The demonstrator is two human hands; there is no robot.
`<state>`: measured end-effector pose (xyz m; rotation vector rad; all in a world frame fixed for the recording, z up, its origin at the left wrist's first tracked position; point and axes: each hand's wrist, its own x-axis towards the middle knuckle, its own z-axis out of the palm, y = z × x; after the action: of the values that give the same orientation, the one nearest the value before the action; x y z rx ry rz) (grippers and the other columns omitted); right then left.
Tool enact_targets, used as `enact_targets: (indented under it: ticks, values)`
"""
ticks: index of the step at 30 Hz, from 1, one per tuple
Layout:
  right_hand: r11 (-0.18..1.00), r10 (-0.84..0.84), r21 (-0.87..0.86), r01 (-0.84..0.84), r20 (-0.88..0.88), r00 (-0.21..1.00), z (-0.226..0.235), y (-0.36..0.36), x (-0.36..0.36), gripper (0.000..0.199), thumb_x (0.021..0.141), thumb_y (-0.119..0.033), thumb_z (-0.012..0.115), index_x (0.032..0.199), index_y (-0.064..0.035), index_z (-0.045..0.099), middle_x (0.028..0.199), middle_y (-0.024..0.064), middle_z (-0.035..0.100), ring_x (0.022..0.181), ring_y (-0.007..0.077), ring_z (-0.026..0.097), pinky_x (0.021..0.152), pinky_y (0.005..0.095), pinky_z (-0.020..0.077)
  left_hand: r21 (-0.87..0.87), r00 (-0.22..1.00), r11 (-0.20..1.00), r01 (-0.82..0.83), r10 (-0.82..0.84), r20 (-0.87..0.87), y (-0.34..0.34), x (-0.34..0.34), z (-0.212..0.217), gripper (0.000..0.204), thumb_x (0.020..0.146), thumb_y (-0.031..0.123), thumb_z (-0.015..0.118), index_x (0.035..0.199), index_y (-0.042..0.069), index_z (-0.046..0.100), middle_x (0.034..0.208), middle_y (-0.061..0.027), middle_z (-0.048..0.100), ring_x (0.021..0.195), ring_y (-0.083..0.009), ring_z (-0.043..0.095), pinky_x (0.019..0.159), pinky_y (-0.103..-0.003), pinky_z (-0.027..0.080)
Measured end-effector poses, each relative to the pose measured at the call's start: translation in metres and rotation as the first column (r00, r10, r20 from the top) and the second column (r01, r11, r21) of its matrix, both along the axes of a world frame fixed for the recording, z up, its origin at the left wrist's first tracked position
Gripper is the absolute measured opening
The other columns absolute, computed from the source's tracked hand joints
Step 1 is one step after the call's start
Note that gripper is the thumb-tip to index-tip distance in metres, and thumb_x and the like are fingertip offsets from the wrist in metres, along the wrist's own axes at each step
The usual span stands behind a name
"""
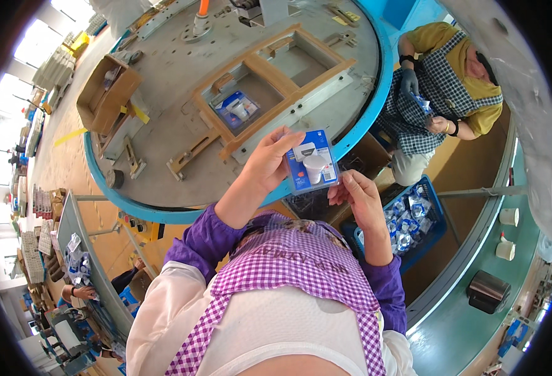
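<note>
While both hands pinch blister pack, round worktable beyond

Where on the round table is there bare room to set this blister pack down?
Bare grey top lies on the round table near its blue rim, between the wooden frame and the cardboard box. The frame's near bay already holds a pack. The blue crate is full.

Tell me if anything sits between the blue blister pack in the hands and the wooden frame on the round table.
Nothing visible does. The left hand and right hand hold the blue blister pack up over the table's blue rim; the grey tabletop between it and the wooden frame looks bare. One frame bay already holds a similar pack.
</note>
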<state>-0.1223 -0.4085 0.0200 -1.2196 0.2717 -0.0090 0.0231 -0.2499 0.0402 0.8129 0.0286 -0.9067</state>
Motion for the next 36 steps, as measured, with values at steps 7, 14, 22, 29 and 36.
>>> enact_targets:
  ticks: [7,14,22,29,36]
  values:
    - [0.998,0.055,0.021,-0.055,0.017,0.998,0.007,-0.002,-0.012,0.016,0.091,-0.013,0.05,0.089,-0.0003,0.059,0.076,0.0032,0.061,0.068,0.0102,0.057,0.062,0.0222,0.0457,0.091,1.0,0.996,-0.018,0.016,0.019,-0.003,-0.003,0.0,0.018,0.081,0.011,0.065,0.075,0.011,0.048,0.073,0.0006,0.058,0.064,-0.0098,0.056,0.053,-0.026,0.047]
    - [0.705,-0.252,-0.683,0.192,0.012,0.968,-0.006,0.01,-0.016,0.01,0.08,-0.009,0.058,0.082,0.0008,0.059,0.062,0.0134,0.059,0.056,0.0197,0.06,0.052,0.0304,0.0458,0.273,0.833,0.959,-0.073,-0.092,0.545,-0.015,-0.02,-0.005,0.021,0.082,0.01,0.065,0.074,0.01,0.045,0.067,0.0022,0.054,0.059,-0.0049,0.052,0.05,-0.02,0.042]
    - [0.981,-0.188,-0.06,0.182,-0.119,0.975,-0.02,0.0,-0.054,0.024,0.092,-0.019,0.049,0.099,0.0011,0.059,0.078,0.0073,0.065,0.067,0.0114,0.061,0.057,0.0233,0.0463,0.185,0.904,0.974,0.13,-0.193,0.381,-0.032,-0.028,-0.024,0.019,0.083,0.012,0.064,0.076,0.008,0.047,0.069,0.0021,0.054,0.062,-0.0032,0.049,0.054,-0.02,0.04]
    - [0.915,-0.365,0.052,0.399,-0.308,0.878,-0.059,-0.01,-0.098,0.021,0.093,-0.019,0.048,0.095,0.0004,0.058,0.073,0.0044,0.061,0.062,0.01,0.056,0.055,0.0228,0.0456,0.344,0.745,0.907,0.244,-0.402,0.533,-0.041,-0.046,-0.052,0.02,0.086,0.016,0.06,0.1,0.003,0.053,0.085,-0.0019,0.057,0.075,-0.0073,0.054,0.064,-0.022,0.044]
    - [0.495,-0.748,0.109,0.862,-0.45,0.487,-0.17,-0.059,-0.182,0.03,0.09,-0.029,0.053,0.106,-0.0041,0.054,0.085,0.0088,0.065,0.063,0.0136,0.059,0.052,0.0207,0.0433,0.433,0.637,0.872,0.23,-0.471,0.61,-0.041,-0.046,-0.037,0.022,0.088,0.013,0.057,0.105,0.0,0.055,0.089,-0.0041,0.061,0.079,-0.009,0.058,0.07,-0.023,0.047]
